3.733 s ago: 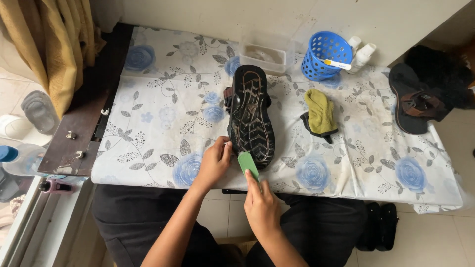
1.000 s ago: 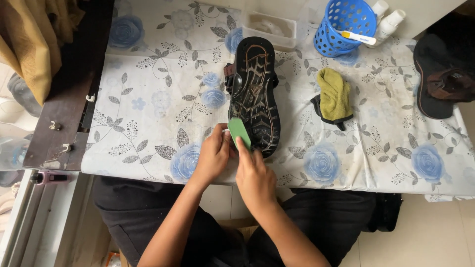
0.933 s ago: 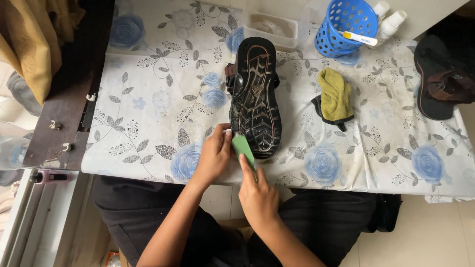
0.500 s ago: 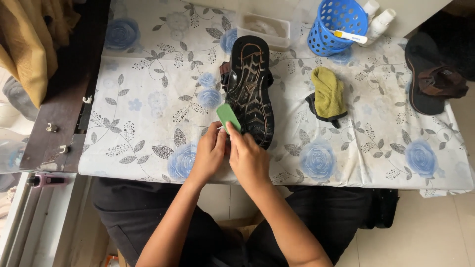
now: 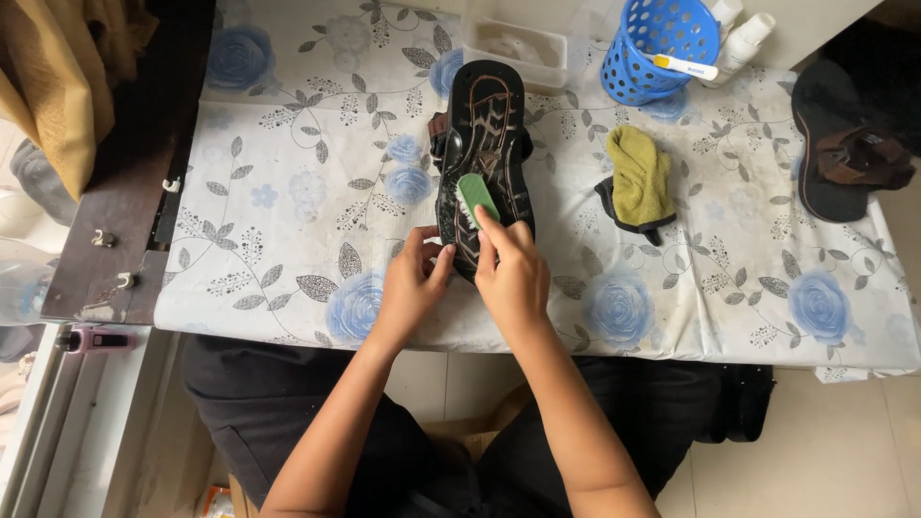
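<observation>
A black sandal (image 5: 484, 125) lies sole up on a table covered with a white cloth printed with blue flowers (image 5: 297, 192). My left hand (image 5: 414, 284) grips the near end of the sandal at its left edge. My right hand (image 5: 513, 273) holds a small green brush (image 5: 476, 197) and presses it on the middle of the sole. The near end of the sandal is hidden under both hands.
A yellow-green cloth (image 5: 641, 177) lies right of the sandal. At the back stand a blue perforated basket (image 5: 659, 46) and a clear plastic tray (image 5: 513, 43). A second dark sandal (image 5: 844, 153) rests at the right edge. A dark wooden board (image 5: 134, 163) borders the left.
The green brush has moved from the near end of the sole up to its middle, after going back and forth. My left hand has stayed on the sandal's near end.
</observation>
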